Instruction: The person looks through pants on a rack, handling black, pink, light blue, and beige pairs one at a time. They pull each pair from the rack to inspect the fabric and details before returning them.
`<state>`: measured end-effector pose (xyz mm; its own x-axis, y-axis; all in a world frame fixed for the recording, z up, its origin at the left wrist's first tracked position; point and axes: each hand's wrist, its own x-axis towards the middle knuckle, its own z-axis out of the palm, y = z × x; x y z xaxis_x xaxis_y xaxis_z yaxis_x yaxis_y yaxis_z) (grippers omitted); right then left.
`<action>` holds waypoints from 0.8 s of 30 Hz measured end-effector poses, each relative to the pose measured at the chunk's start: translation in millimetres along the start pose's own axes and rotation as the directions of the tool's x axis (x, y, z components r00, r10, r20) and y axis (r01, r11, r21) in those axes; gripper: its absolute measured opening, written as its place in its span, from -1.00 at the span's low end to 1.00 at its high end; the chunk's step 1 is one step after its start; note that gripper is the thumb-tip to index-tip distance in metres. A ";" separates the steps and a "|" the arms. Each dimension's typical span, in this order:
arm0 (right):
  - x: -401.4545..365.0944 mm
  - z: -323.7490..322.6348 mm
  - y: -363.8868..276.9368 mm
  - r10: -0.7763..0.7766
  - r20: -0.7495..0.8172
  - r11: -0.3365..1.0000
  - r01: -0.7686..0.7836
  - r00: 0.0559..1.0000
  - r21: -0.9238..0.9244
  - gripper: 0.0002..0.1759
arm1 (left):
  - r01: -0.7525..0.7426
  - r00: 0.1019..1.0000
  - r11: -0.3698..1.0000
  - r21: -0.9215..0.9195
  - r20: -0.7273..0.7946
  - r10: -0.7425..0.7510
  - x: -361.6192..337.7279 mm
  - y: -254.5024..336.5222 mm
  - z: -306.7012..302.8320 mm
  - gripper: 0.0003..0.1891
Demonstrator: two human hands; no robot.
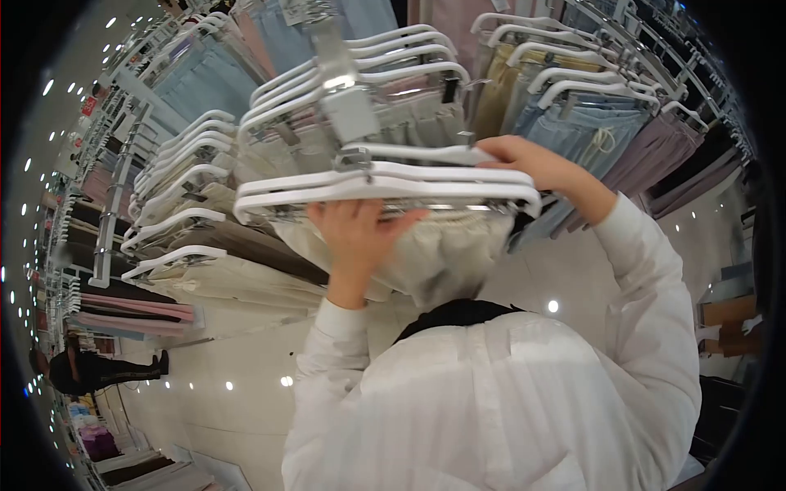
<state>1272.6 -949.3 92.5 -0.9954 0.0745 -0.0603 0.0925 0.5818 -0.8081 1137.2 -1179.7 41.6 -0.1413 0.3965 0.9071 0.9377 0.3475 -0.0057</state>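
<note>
My left hand (358,236) grips from below a bunch of white clip hangers (385,186) with cream garments (434,254) hanging from them. My right hand (532,162) rests on the top right end of the same hangers, fingers curled over them. Both arms wear white sleeves (639,270). The hangers hang on a metal rail arm (344,90) of the rack.
Rows of white hangers with trousers in beige, blue, mauve and brown fill the racks around, left (176,188) and right (589,90). A shiny pale floor (229,368) lies below. A person in dark clothes (90,370) stands far off at the left.
</note>
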 end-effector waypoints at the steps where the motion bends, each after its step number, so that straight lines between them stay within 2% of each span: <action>1: -20.2 -10.7 14.7 -0.012 -0.071 0.996 0.019 0.997 0.091 -0.79 | -0.006 0.999 0.999 0.040 0.041 0.005 -0.6 -4.8 6.8 -0.43; 2: -46.4 -24.8 8.7 0.002 -0.118 0.998 0.006 0.993 0.062 -0.80 | 0.020 0.994 0.997 0.078 0.102 -0.028 -0.1 -9.1 14.7 -0.41; 3: -67.4 -41.1 16.3 0.031 -0.165 0.999 -0.035 0.986 -0.021 -0.80 | 0.007 0.999 0.986 0.168 0.050 -0.016 -2.2 -19.3 28.7 -0.41; 4: -88.0 -56.7 25.3 0.065 -0.218 0.991 -0.088 0.974 -0.101 -0.78 | 0.018 0.996 0.984 0.180 0.080 -0.032 2.6 -23.3 34.6 -0.44; 5: -108.7 -67.4 28.0 0.026 -0.302 0.979 -0.085 0.953 -0.186 -0.78 | -0.026 0.999 0.977 0.211 0.037 0.019 10.0 -30.7 44.5 -0.48; 6: -128.1 -78.6 30.1 -0.024 -0.376 0.957 -0.087 0.926 -0.276 -0.77 | 0.012 0.999 0.982 0.187 0.041 -0.020 12.6 -40.3 55.7 -0.50; 7: -146.7 -90.6 33.8 0.014 -0.430 0.949 -0.148 0.903 -0.280 -0.77 | -0.057 0.998 0.955 0.291 -0.006 0.062 19.7 -47.4 62.0 -0.49; 8: -163.2 -101.3 37.9 -0.016 -0.481 0.947 -0.141 0.877 -0.289 -0.74 | -0.082 0.996 0.907 0.413 -0.010 0.094 30.7 -50.4 66.2 -0.50; 10: -192.9 -122.6 46.8 -0.037 -0.544 0.935 -0.163 0.838 -0.316 -0.73 | 0.048 0.989 0.886 0.460 0.101 -0.107 41.9 -55.5 73.5 -0.48; 12: -216.5 -145.7 29.9 0.056 -0.471 0.905 -0.244 0.880 -0.348 -0.73 | 0.014 1.000 0.895 0.446 0.011 -0.021 45.8 -66.7 86.8 -0.53; 13: -227.3 -152.5 17.7 0.074 -0.476 0.893 -0.270 0.876 -0.359 -0.71 | 0.007 1.000 0.902 0.431 0.013 -0.014 43.1 -61.9 91.8 -0.53; 14: -236.5 -157.4 13.7 -0.065 -0.514 0.848 -0.224 0.855 -0.480 -0.77 | 0.041 0.998 0.927 0.372 -0.054 -0.022 41.3 -52.8 91.5 -0.53; 16: -254.1 -175.0 7.4 -0.206 -0.498 0.711 -0.220 0.843 -0.668 -0.71 | 0.099 0.982 0.950 0.296 -0.184 -0.045 24.2 -24.6 91.4 -0.43; 17: -249.5 -161.8 -44.5 -0.147 -0.626 0.688 -0.376 0.766 -0.621 -0.80 | 0.124 0.968 0.952 0.280 -0.246 -0.054 2.1 0.0 94.9 -0.33; 18: -255.8 -165.1 -39.1 -0.352 -0.602 0.609 -0.313 0.717 -0.729 -0.79 | 0.156 0.975 0.985 0.066 -0.171 -0.143 -22.5 28.9 100.4 -0.26; 19: -259.8 -169.7 -42.3 -0.396 -0.594 0.576 -0.314 0.700 -0.754 -0.79 | 0.201 0.975 0.969 -0.144 -0.070 -0.212 -37.9 61.8 105.4 -0.18; 20: -262.8 -175.3 -47.5 -0.437 -0.577 0.541 -0.311 0.690 -0.781 -0.79 | 0.316 0.947 0.855 -0.411 0.195 -0.256 -36.9 95.1 108.0 -0.16; 21: -267.3 -184.6 -46.6 -0.559 -0.427 0.318 -0.293 0.711 -0.902 -0.75 | 0.468 0.867 0.654 -0.594 0.452 -0.211 -34.2 125.8 108.6 -0.14; 22: -270.2 -187.3 -53.4 -0.555 -0.429 0.312 -0.300 0.712 -0.902 -0.75 | 0.460 0.858 0.567 -0.684 0.506 -0.086 -15.9 151.1 109.7 -0.15; 23: -270.2 -188.9 -62.5 -0.544 -0.482 0.419 -0.276 0.686 -0.865 -0.72 | 0.456 0.843 0.469 -0.756 0.537 0.045 3.7 174.1 116.1 -0.16; 24: -270.3 -190.8 -68.3 -0.528 -0.534 0.522 -0.244 0.660 -0.817 -0.68 | 0.446 0.862 0.421 -0.790 0.506 0.037 8.7 194.8 129.8 -0.21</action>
<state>1540.2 -854.6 275.8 -0.6925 0.1746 0.7000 0.3114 0.9476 0.0716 1277.4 -998.3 -6.2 -0.2479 0.7843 0.5686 0.5826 -0.3482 0.7344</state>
